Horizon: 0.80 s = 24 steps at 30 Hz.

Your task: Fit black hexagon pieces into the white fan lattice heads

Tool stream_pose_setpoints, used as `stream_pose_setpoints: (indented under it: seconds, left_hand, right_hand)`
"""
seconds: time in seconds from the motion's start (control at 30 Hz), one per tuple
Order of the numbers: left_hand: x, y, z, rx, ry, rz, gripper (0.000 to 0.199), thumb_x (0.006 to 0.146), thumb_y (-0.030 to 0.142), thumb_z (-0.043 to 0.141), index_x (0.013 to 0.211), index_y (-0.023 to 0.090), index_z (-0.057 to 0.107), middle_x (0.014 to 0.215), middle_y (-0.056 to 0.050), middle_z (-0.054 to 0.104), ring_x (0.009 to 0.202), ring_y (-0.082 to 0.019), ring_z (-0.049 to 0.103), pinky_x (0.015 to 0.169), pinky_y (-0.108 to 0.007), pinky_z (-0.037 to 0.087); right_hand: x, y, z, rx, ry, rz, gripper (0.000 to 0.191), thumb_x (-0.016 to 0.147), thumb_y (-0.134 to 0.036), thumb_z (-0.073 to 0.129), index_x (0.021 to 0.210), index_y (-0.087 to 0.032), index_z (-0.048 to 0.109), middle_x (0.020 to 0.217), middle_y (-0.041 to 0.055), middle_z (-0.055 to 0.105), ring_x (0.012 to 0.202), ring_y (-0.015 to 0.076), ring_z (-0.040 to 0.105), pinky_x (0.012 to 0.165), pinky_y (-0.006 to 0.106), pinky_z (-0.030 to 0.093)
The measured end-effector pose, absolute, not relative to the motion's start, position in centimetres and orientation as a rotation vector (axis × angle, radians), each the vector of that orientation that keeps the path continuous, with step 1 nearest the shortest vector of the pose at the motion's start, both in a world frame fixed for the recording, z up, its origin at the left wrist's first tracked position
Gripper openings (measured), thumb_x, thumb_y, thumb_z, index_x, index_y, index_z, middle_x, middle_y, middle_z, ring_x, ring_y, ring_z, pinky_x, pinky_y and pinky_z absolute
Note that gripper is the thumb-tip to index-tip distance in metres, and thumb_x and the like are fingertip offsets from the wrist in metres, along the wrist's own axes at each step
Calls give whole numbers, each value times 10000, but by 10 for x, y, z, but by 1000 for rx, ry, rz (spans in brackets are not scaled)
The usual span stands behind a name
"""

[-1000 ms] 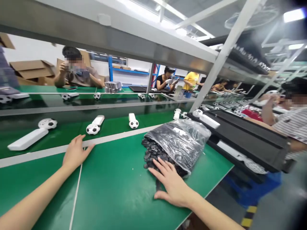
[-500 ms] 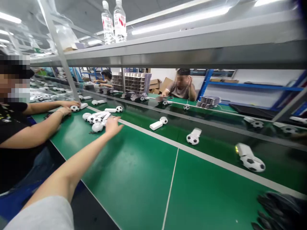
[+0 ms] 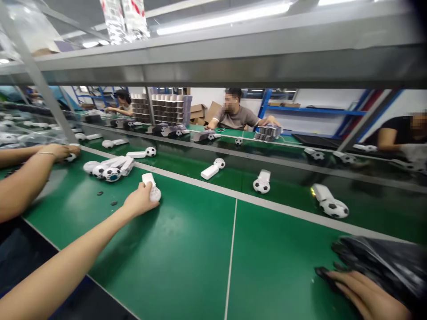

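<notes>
My left hand (image 3: 140, 200) is shut around a white handheld item with a small black-and-white football head (image 3: 150, 189), just above the green conveyor belt (image 3: 187, 258). My right hand (image 3: 363, 295) lies at the lower right with fingers spread against a plastic bag of small black discs (image 3: 383, 266). Several similar football items lie on the belt, with a heap of them (image 3: 110, 168) up and left of my left hand. Two loose black discs (image 3: 100, 193) rest on the green surface near that heap.
A co-worker's hand (image 3: 58, 152) rests on a football item at the left. A white stripe crosses the belt. A steel shelf beam (image 3: 213, 66) runs overhead, and several more people sit across the line beside stacked trays (image 3: 170, 109).
The view has swung left since one second ago. My left hand has gone from open and reaching to holding a football item, while my right hand is back on the bag's edge.
</notes>
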<state>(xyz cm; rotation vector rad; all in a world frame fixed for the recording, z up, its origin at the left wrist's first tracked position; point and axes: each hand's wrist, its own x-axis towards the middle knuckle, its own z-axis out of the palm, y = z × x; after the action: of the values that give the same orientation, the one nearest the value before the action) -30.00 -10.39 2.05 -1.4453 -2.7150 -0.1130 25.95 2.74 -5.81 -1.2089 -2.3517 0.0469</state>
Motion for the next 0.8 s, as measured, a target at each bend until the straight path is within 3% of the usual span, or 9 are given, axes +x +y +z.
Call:
stream_pose_setpoints:
  seconds: [0.03, 0.1, 0.17, 0.27, 0.33, 0.4, 0.47, 0.57, 0.8]
  left_hand:
    - [-283, -101, 22, -1571, -2667, -83, 554, 656, 378, 565, 1125, 114, 433, 1106, -175, 459, 793, -305, 608, 632, -383, 473]
    - [-252, -94, 26, -1833, -2539, -37, 500, 649, 297, 588, 1103, 134, 453, 1100, -150, 483, 844, -287, 594, 683, -369, 470]
    - [-225, -84, 31, -2073, -2372, -26, 468, 649, 275, 620, 1084, 178, 477, 1132, -118, 494, 996, -287, 539, 824, -374, 434]
    - [-189, -63, 34, -2480, -1957, -82, 465, 633, 428, 674, 1021, 230, 512, 1195, -81, 500, 1148, -291, 432, 998, -416, 291]
    - [-161, -47, 32, -2702, -1713, -100, 511, 628, 566, 638, 986, 224, 516, 1092, -79, 565, 1051, -281, 502, 959, -421, 327]
    - [-128, -32, 27, -2782, -1677, -83, 560, 644, 653, 567, 975, 206, 505, 920, -68, 606, 870, -259, 569, 802, -376, 423]
    - [-90, -22, 20, -2722, -1789, -97, 582, 659, 670, 534, 986, 190, 493, 873, -70, 605, 782, -255, 580, 668, -336, 442]
    - [-39, -14, 13, -2640, -1903, -183, 593, 710, 583, 536, 1123, 167, 448, 1020, -107, 580, 885, -277, 579, 696, -332, 444]
    - [0, -7, 9, -2842, -1953, -210, 690, 723, 496, 531, 1307, 193, 322, 1212, -107, 477, 976, -289, 570, 738, -345, 458]
  right_hand:
    - [258, 25, -52, -1226, -2430, 124, 336, 799, -429, 419, 822, -241, 696, 810, 77, 677, 745, 225, 665, 621, 285, 542]
    - [252, 18, -37, -1346, -2456, 227, 311, 798, -412, 428, 864, -240, 678, 918, 70, 680, 828, 231, 658, 706, 304, 540]
    - [245, 8, -24, -1428, -2416, 289, 305, 812, -383, 401, 846, -220, 656, 913, 74, 682, 832, 233, 653, 743, 329, 531]
    - [236, -6, -12, -1410, -2419, 344, 273, 835, -329, 386, 876, -212, 629, 940, 80, 667, 875, 225, 633, 794, 338, 507]
    - [234, -13, -7, -1375, -2449, 397, 247, 846, -289, 386, 856, -213, 621, 909, 76, 658, 851, 211, 624, 792, 335, 497]
    - [233, -18, -3, -1350, -2449, 460, 216, 853, -254, 394, 846, -208, 605, 874, 66, 647, 813, 194, 611, 771, 330, 488]
    - [230, -21, 1, -1354, -2401, 530, 182, 858, -231, 401, 841, -198, 579, 805, 47, 632, 742, 174, 595, 712, 312, 482]
    - [224, -24, 7, -1360, -2306, 637, 148, 855, -194, 421, 894, -179, 562, 802, 42, 620, 672, 146, 583, 655, 281, 472]
    - [204, -24, 12, -1131, -2238, 717, 105, 842, -169, 509, 814, -184, 610, 798, 18, 607, 778, 136, 557, 744, 270, 439]
